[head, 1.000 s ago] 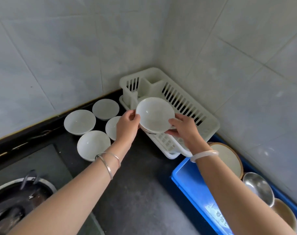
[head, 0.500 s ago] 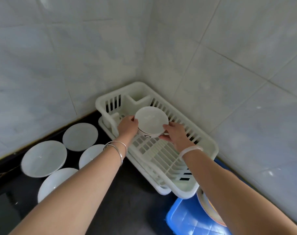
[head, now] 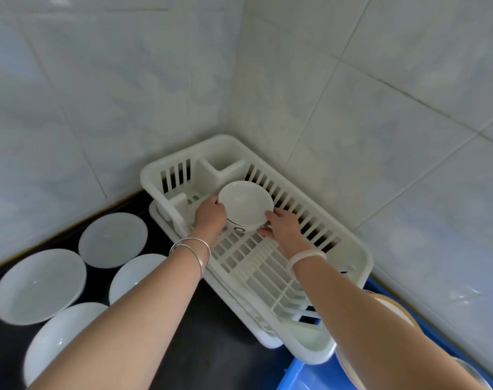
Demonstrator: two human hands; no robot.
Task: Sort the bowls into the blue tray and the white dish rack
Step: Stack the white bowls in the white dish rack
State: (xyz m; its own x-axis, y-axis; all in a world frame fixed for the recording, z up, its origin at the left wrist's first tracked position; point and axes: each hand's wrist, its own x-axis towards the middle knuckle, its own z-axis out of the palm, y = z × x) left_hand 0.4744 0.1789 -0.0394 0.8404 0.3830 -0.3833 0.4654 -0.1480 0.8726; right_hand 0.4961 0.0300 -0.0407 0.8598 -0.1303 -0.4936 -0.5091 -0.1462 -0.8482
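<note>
Left hand (head: 210, 218) and right hand (head: 283, 228) grip opposite sides of the white bowl (head: 245, 204), upright inside the white dish rack (head: 360, 257). Slotted wall just beyond the grip; bare grid floor toward the wrists.

Left wrist: two thin silver-coloured metal bangles (head: 191, 249) are worn, one lying just beside the other; both are plain, round and polished, with light caught along their edges.
Right wrist: one thicker bangle (head: 306, 256) is worn, pale pinkish-white, smooth, rounded in section and slightly translucent.
Left hand (head: 210, 218): left bare; only its back is shown, so the nails cannot be judged.
Right hand (head: 284, 230): left bare; its fingertips are largely hidden.
Left forearm (head: 132, 319): seen uncovered from the bangles down to the frame edge.
Right forearm (head: 366, 319): likewise uncovered from wrist to frame edge.
</note>
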